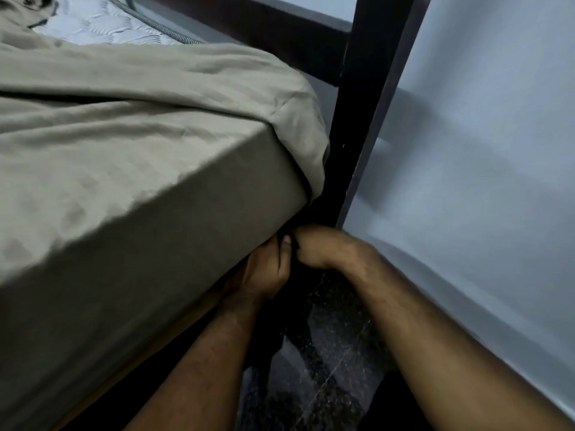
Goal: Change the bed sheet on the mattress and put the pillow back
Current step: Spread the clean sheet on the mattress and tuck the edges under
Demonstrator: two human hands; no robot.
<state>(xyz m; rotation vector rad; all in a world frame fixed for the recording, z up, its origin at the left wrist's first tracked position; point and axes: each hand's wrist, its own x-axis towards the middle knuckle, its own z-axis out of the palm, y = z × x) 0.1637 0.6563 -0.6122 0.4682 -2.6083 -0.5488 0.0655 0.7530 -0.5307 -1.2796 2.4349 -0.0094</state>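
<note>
Fingers of both my left hand [267, 269] and right hand [314, 247] clamp the olive sheet [124, 169] hem under the mattress corner; tugging harder could pop it off.

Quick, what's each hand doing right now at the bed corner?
Left hand: fingers curled, gripping the olive-grey cotton bed sheet under the mattress corner.
Right hand: fisted beside it; contents cannot be told.

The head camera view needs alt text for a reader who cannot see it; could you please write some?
Both hands, left hand and right hand, work together under the mattress corner, tucking an olive-grey bed sheet beside a dark bedpost. Bare quilted mattress shows at the far top left.
</note>
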